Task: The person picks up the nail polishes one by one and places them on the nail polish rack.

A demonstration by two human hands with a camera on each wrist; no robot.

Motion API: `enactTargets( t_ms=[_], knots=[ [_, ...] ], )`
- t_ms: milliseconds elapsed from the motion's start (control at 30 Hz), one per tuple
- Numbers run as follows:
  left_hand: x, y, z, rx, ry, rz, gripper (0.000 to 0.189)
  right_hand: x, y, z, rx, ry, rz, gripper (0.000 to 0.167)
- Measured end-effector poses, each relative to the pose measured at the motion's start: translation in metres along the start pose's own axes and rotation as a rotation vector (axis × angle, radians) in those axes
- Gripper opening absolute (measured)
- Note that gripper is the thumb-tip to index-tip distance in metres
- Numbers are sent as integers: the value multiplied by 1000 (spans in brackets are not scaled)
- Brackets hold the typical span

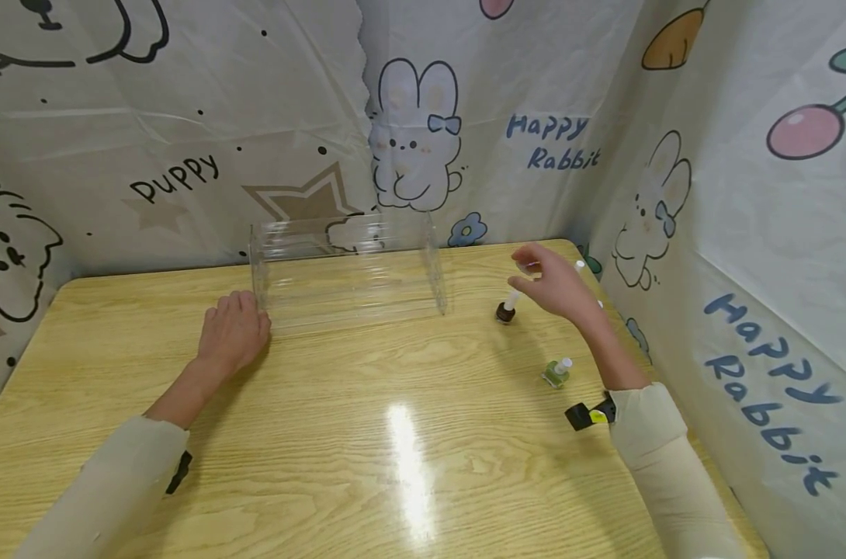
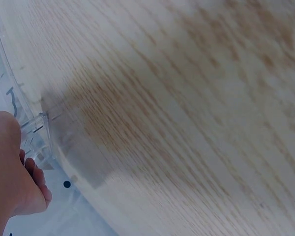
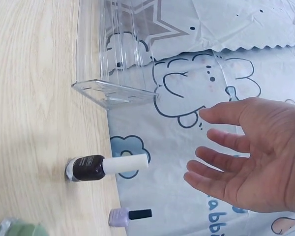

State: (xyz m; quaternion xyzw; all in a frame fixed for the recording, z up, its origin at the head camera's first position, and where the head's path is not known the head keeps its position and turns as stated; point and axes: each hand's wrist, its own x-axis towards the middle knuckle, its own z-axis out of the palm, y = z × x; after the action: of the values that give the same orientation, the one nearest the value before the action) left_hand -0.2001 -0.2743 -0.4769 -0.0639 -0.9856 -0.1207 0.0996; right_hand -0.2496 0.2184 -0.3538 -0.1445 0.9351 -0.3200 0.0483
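A clear plastic tiered rack stands near the back of the table. My left hand grips its left end; in the left wrist view the curled fingers are at the rack's clear corner. My right hand, its fingers loosely spread, hovers beyond the dark nail polish bottle and holds nothing. That bottle has a long white cap and stands upright. A lilac nail polish bottle with a black cap appears in the right wrist view. Nearer me stands a green nail polish bottle with a white cap.
Two white caps show partly behind the right hand and forearm, near the table's right edge. Printed cloth hangs behind and to the right of the wood-grain table.
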Motion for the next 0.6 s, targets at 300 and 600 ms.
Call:
enactTargets(
  t_ms=[300, 600],
  knots=[
    [0, 0, 1, -7, 4, -5, 24, -28, 20, -5, 183, -30, 20, 39],
    [0, 0, 0, -2, 10, 2, 24, -56, 51, -3, 324, -66, 2, 56]
  ],
)
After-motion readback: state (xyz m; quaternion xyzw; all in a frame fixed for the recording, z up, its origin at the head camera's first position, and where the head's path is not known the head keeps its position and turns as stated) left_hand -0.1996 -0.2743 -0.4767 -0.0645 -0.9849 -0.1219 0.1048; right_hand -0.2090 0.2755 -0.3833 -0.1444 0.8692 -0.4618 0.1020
